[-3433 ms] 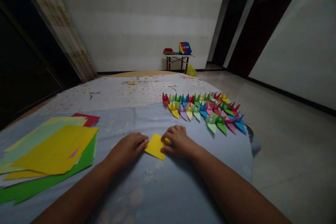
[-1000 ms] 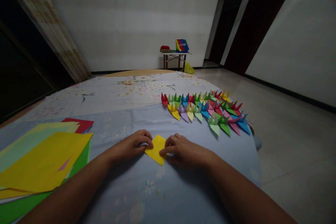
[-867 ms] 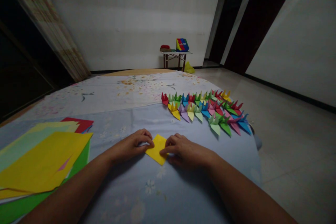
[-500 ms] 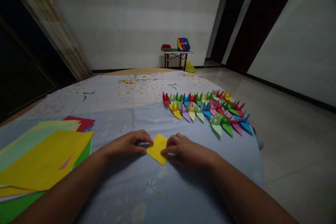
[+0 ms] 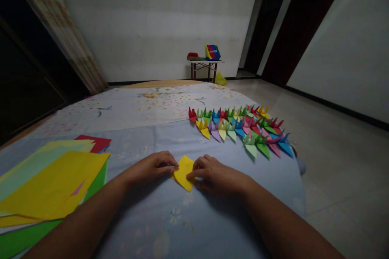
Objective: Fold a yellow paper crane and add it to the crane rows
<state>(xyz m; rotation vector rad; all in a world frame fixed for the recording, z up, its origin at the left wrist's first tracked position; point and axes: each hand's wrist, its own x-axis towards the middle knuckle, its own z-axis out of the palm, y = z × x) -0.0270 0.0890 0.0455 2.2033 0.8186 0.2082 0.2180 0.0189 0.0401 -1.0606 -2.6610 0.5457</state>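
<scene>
A small folded square of yellow paper (image 5: pixel 184 173) lies on the blue flowered cloth, one corner pointing toward me. My left hand (image 5: pixel 160 165) pinches its left corner between thumb and fingers, and that edge lifts and curves slightly. On the opposite side my right hand (image 5: pixel 209 173) grips the right corner, thumb on top of the paper and the other fingers curled. Farther right stand rows of folded paper cranes (image 5: pixel 243 127) in many colours, apart from both hands.
Loose sheets of coloured paper (image 5: pixel 54 186) are stacked at the left, beside my left forearm. The round table (image 5: pixel 158 82) has a pale flowered cover toward its far side. Against the wall stands a small table (image 5: pixel 206 62) with a colourful box (image 5: pixel 212 52) on it.
My left thumb and fingers have closed on the left corner of the yellow paper and raised its edge a little. The right hand stays in place.
</scene>
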